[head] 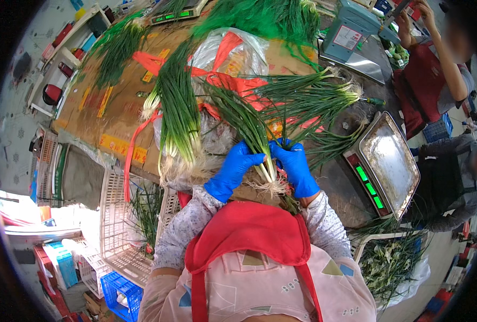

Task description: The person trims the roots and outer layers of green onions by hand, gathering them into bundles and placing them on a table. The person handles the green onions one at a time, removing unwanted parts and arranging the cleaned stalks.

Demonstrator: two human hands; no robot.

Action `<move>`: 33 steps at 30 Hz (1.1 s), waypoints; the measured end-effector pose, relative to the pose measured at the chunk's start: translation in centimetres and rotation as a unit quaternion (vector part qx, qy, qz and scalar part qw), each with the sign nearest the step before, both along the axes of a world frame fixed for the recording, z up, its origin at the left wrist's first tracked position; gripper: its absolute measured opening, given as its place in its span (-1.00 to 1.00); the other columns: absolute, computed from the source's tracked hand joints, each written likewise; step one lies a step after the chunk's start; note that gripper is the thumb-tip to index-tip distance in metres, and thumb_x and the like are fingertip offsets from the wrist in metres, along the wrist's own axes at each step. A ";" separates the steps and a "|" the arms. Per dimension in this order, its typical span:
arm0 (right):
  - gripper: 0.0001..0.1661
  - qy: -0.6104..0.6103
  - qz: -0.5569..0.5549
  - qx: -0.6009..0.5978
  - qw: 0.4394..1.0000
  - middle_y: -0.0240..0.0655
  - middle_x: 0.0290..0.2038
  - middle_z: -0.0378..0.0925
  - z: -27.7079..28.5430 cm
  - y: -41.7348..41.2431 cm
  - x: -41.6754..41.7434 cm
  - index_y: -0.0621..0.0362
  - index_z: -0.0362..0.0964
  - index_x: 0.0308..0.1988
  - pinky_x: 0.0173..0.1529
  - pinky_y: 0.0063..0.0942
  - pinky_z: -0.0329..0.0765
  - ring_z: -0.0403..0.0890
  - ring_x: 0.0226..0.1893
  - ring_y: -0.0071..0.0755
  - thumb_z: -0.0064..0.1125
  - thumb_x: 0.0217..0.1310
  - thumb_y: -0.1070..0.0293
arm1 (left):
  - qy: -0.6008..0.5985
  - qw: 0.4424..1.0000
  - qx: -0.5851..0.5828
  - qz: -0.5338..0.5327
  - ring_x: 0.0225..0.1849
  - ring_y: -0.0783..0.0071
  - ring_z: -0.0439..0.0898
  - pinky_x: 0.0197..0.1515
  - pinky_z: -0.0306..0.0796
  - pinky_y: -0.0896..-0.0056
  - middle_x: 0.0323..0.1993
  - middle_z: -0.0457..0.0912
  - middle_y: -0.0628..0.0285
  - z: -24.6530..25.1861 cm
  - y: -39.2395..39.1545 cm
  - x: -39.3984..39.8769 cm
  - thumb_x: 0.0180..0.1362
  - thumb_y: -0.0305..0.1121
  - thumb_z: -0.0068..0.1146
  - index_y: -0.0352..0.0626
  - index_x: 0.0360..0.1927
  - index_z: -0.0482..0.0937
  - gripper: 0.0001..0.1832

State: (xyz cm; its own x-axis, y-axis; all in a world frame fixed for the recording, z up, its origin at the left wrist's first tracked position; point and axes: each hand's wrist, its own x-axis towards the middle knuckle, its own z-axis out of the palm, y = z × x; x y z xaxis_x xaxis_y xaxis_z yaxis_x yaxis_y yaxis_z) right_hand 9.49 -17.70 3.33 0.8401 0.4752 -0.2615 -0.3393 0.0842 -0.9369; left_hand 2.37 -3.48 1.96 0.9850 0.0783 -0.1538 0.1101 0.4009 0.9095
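My left hand (238, 167), in a blue glove, grips a small bunch of spring onions (248, 120) near its white stems. The roots hang toward my red apron and the green leaves point away over the table. My right hand (294, 163), also gloved in blue, is at the right side of the same stems, its fingers bent around some green leaves; the fingertips are partly hidden. A larger pile of spring onions (178, 108) lies left of my hands, roots toward me. More spring onions (323, 96) lie to the right, roots pointing right.
A digital scale (387, 165) with a worn metal pan stands at right. Red plastic ribbon (226, 80) and clear plastic film (206, 52) lie on the cardboard-covered table (117, 116). A plastic crate (117, 225) stands lower left. A person (435, 76) works at a grey machine (347, 32).
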 end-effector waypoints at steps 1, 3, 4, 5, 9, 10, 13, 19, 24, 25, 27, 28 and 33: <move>-0.84 0.015 0.001 0.000 1.000 -0.48 -0.59 0.47 0.3 -0.3 0.0 0.21 0.51 -0.31 -0.62 -0.72 0.20 0.31 -0.71 -0.70 0.13 0.07 0.38 | 0.002 1.000 -0.018 -0.008 -0.10 0.38 0.49 0.00 0.35 0.42 -0.15 0.52 0.17 -0.6 0.2 0.1 -0.02 -0.51 0.12 -0.29 -0.01 0.36 -0.56; -0.85 0.047 0.002 -0.003 0.999 -0.48 -0.56 0.49 1.0 -1.4 0.1 0.17 0.52 -0.32 -0.57 -0.72 0.22 0.31 -0.68 -0.70 0.12 0.08 0.36 | -0.001 0.999 -0.051 -0.016 -0.06 0.31 0.50 0.04 0.35 0.39 -0.14 0.52 0.12 -0.5 0.2 0.2 0.00 -0.51 0.08 -0.31 0.00 0.34 -0.57; -0.82 0.050 -0.018 0.008 0.999 -0.47 -0.52 0.51 0.7 -2.4 0.3 0.15 0.52 -0.28 -0.55 -0.71 0.24 0.33 -0.64 -0.69 0.13 0.08 0.34 | -0.005 0.998 -0.065 -0.015 -0.05 0.28 0.50 0.06 0.34 0.37 -0.12 0.52 0.09 0.2 0.1 0.1 0.00 -0.51 0.06 -0.32 0.00 0.34 -0.57; -0.81 0.015 -0.047 -0.009 0.999 -0.47 -0.49 0.51 1.3 -4.0 0.3 0.13 0.52 -0.27 -0.57 -0.70 0.24 0.36 -0.61 -0.68 0.12 0.08 0.33 | -0.009 0.997 -0.080 -0.016 -0.03 0.24 0.49 0.07 0.33 0.35 -0.11 0.51 0.07 0.7 0.1 0.0 0.01 -0.52 0.03 -0.32 0.01 0.33 -0.57; -0.71 -0.040 -0.158 -0.147 0.976 -0.38 -0.35 0.54 7.6 -13.7 -0.3 0.15 0.49 -0.19 -0.41 -0.60 0.46 0.51 -0.47 -0.53 0.10 0.07 0.27 | -0.024 0.993 -0.112 -0.020 0.01 0.20 0.47 0.11 0.31 0.32 -0.07 0.50 0.03 0.0 0.5 0.4 0.02 -0.52 -0.03 -0.33 0.02 0.31 -0.58; -0.71 -0.068 -0.195 -0.169 0.964 -0.38 -0.36 0.53 8.8 -16.5 -0.9 0.17 0.49 -0.20 -0.43 -0.57 0.47 0.51 -0.47 -0.51 0.10 0.07 0.28 | -0.030 0.991 -0.130 -0.022 0.01 0.20 0.47 0.11 0.31 0.31 -0.07 0.50 0.03 -0.4 0.5 0.6 0.02 -0.52 -0.04 -0.33 0.02 0.31 -0.58; -0.77 -0.156 -0.305 -0.272 0.899 -0.42 -0.42 0.51 7.9 -29.2 -3.3 0.19 0.48 -0.22 -0.40 -0.66 0.37 0.45 -0.52 -0.55 0.05 0.09 0.39 | -0.022 0.984 -0.170 -0.043 0.04 0.23 0.44 0.13 0.28 0.30 -0.01 0.44 0.10 -0.6 0.2 1.3 0.02 -0.54 -0.01 -0.29 0.09 0.26 -0.51; -0.69 -0.102 0.167 -0.916 0.350 -0.30 -0.46 0.52 -4.9 -58.8 -19.0 0.12 0.47 -0.17 -0.40 -0.48 0.40 0.51 -0.46 -0.37 0.19 -0.01 0.35 | 0.003 0.972 -0.228 -0.047 -0.03 0.30 0.46 0.07 0.32 0.29 -0.09 0.46 0.16 -0.5 -1.5 2.8 0.02 -0.51 0.01 -0.25 0.07 0.31 -0.53; -0.40 -0.123 -0.185 -0.821 0.526 -0.17 -0.26 0.52 -1.3 -56.0 -24.0 -0.01 0.48 -0.17 -0.20 -0.19 0.45 0.52 -0.25 -0.04 0.42 -0.40 0.20 | 0.009 0.990 -0.141 -0.030 -0.07 0.40 0.46 -0.02 0.37 0.38 -0.11 0.46 0.23 -0.3 -1.5 3.4 0.01 -0.46 0.07 -0.24 0.08 0.33 -0.51; -0.52 -0.118 -0.251 -0.833 0.479 -0.13 -0.34 0.53 -1.0 -54.7 -22.6 0.04 0.51 -0.24 -0.26 -0.18 0.46 0.54 -0.32 -0.02 0.34 -0.34 0.25 | 0.013 0.993 -0.116 -0.034 -0.08 0.43 0.46 -0.05 0.38 0.40 -0.10 0.46 0.24 0.4 -1.5 3.5 0.01 -0.45 0.07 -0.22 0.08 0.33 -0.51; -0.76 -0.113 -0.341 -0.833 0.420 -0.12 -0.49 0.52 1.1 -50.9 -18.1 0.06 0.54 -0.35 -0.36 -0.20 0.47 0.54 -0.46 0.01 0.15 -0.20 0.41 | 0.016 0.996 -0.081 -0.032 -0.11 0.47 0.46 -0.10 0.39 0.45 -0.11 0.46 0.26 1.3 -1.6 3.2 0.01 -0.43 0.09 -0.20 0.09 0.34 -0.50; -0.79 -0.132 -0.365 -0.826 0.408 -0.12 -0.54 0.52 3.3 -46.8 -15.7 0.06 0.55 -0.38 -0.40 -0.20 0.46 0.54 -0.50 0.02 0.08 -0.16 0.45 | 0.017 0.997 -0.071 -0.026 -0.13 0.49 0.46 -0.12 0.40 0.46 -0.12 0.46 0.27 1.7 -1.6 3.0 0.01 -0.42 0.09 -0.19 0.09 0.35 -0.50; -0.55 -0.446 -0.377 -0.629 0.513 -0.18 -0.50 0.44 6.4 -33.2 -6.8 0.03 0.51 -0.24 -0.32 -0.32 0.41 0.49 -0.42 -0.08 0.07 -0.26 0.65 | 0.026 0.999 -0.010 -0.022 -0.19 0.53 0.47 -0.20 0.40 0.51 -0.17 0.49 0.33 1.5 -0.6 2.4 -0.02 -0.41 0.13 -0.14 0.06 0.39 -0.51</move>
State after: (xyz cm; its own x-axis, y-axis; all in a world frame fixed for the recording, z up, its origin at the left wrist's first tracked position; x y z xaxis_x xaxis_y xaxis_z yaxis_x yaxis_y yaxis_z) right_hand 2.71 -50.91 9.73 0.7128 -0.1470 0.6858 -0.0437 -0.9852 -0.1657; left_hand 4.80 -4.10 3.48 0.9781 0.0311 -0.2058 0.1750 0.4122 0.8941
